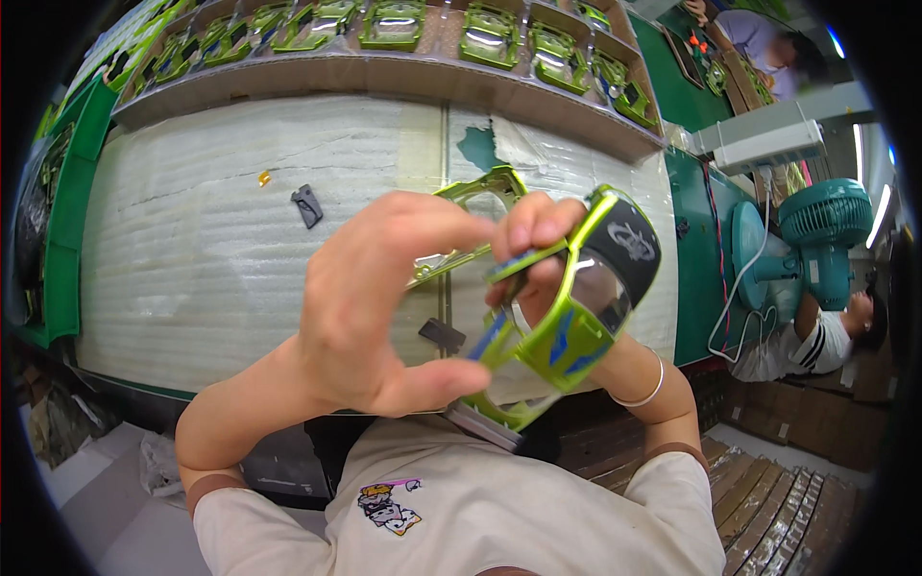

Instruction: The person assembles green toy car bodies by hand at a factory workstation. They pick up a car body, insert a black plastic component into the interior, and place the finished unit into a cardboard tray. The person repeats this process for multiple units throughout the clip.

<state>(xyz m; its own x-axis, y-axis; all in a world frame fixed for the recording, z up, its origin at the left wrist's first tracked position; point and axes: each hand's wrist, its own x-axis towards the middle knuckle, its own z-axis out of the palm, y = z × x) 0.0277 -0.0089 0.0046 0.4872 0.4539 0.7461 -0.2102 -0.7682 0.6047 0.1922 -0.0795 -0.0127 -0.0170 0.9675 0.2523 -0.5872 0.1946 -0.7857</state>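
Note:
My right hand (540, 228) grips a bright green and black plastic shell (634, 248), which looks like a toy car body with clear windows and blue markings. The shell is tilted, above the table's near edge. On its left side my left hand (357, 298) is open, thumb and fingers spread wide in a C shape; the thumb tip is close to the shell, and I cannot tell whether it touches. Behind the hands a green frame with a clear panel (501, 180) lies on the table. Two small dark parts (307, 206) (442, 334) and a yellow scrap (264, 179) lie on the foam-covered surface.
A cardboard tray (384, 79) with several green frames spans the table's far side. At the left stands a green crate (91, 163). To the right are a teal fan (834, 226), a white power strip (768, 146) and cables. Two other people sit beyond.

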